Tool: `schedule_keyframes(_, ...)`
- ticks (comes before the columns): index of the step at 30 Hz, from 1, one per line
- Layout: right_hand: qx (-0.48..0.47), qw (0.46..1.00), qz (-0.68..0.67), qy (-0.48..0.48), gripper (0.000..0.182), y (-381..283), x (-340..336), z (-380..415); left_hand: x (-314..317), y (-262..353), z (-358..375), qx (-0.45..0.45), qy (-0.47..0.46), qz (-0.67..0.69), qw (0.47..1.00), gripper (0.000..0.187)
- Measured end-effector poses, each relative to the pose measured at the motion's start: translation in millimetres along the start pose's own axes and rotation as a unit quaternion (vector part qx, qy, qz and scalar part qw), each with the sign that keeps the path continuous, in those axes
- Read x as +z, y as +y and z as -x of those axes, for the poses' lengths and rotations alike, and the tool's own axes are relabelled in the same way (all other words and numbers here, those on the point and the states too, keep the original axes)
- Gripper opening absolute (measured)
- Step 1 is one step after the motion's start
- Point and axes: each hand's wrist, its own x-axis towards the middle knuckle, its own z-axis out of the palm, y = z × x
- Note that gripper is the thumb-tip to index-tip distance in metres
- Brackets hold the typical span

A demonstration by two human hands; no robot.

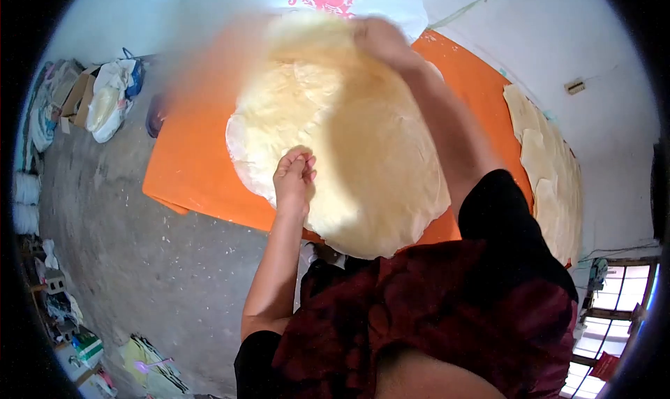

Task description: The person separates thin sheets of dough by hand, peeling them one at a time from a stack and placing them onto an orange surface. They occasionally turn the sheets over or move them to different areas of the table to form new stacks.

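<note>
Sheet lengthwise toward the torso

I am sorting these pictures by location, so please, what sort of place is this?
Probably a small home food workshop: large thin dough sheets, an orange-covered table, a bare grey floor.

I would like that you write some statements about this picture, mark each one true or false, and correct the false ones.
1. The left hand is nearer to the person's torso than the right hand. True.
2. The cloth under the large round sheet is blue. False: it is orange.
3. More pale sheets lie on the right side of the picture. True.
4. The red print is at the bottom of the picture. False: it is at the top, beyond the round sheet.
</note>
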Motion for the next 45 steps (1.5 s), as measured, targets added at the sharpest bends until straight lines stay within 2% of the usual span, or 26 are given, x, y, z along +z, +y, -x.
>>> schedule_keyframes(2,-0.052,0.986,0.14,0.078,0.021,-27,-52,0,-5,5,13,-0.003,0.009,-0.018,1.0,0.014)
schedule_keyframes(3,-0.077,0.98,0.159,0.095,0.02,-40,-69,9,-7,6,21,-0.004,0.009,0.0,1.0,0.012)
schedule_keyframes(5,-0.123,0.966,0.195,0.114,0.019,-61,-82,46,-18,11,39,0.011,-0.014,-0.049,0.999,0.012)
schedule_keyframes(8,-0.159,0.96,0.218,0.082,0.024,-52,-47,117,-42,-3,73,-0.017,-0.002,-0.095,0.995,0.014)
schedule_keyframes(10,-0.128,0.969,0.212,-0.013,0.028,-44,-20,176,-57,-16,96,-0.06,0.003,-0.106,0.993,0.014)
schedule_keyframes(12,-0.113,0.968,0.169,-0.148,0.022,-35,12,233,-65,-34,112,-0.093,0.009,-0.128,0.987,0.014)
schedule_keyframes(14,-0.111,0.974,0.097,-0.171,0.006,-25,38,271,-59,-48,125,-0.114,0.03,-0.15,0.982,0.013)
schedule_keyframes(15,-0.11,0.978,0.082,-0.16,0.004,-23,40,281,-63,-59,126,-0.116,0.034,-0.16,0.98,0.013)
schedule_keyframes(18,-0.139,0.98,0.062,-0.125,0.005,-21,33,293,-49,-73,135,-0.119,0.039,-0.206,0.971,0.016)
schedule_keyframes(21,-0.141,0.968,0.081,-0.193,0.01,-15,24,305,-43,-97,137,-0.125,0.071,-0.186,0.972,0.018)
schedule_keyframes(22,-0.153,0.968,0.061,-0.188,0.01,-12,23,310,-41,-103,139,-0.129,0.089,-0.18,0.971,0.019)
schedule_keyframes(30,-0.19,0.959,-0.015,-0.21,0.023,-12,22,342,-8,-109,156,0.016,0.118,-0.04,0.992,0.006)
schedule_keyframes(36,-0.201,0.955,-0.042,-0.212,0.033,-12,26,344,13,-108,160,0.016,0.092,0.037,0.995,0.012)
schedule_keyframes(39,-0.133,0.963,-0.073,-0.222,0.037,-17,24,351,4,-111,152,-0.003,0.06,0.052,0.997,0.013)
schedule_keyframes(42,-0.142,0.977,-0.063,-0.147,0.033,-22,22,356,9,-106,150,-0.018,0.017,0.061,0.998,0.012)
schedule_keyframes(43,-0.142,0.983,-0.063,-0.099,0.023,-21,32,357,12,-104,149,-0.023,0.001,0.071,0.997,0.011)
schedule_keyframes(45,-0.099,0.979,-0.059,-0.166,0.017,-18,31,345,7,-104,146,-0.022,-0.051,0.104,0.993,0.012)
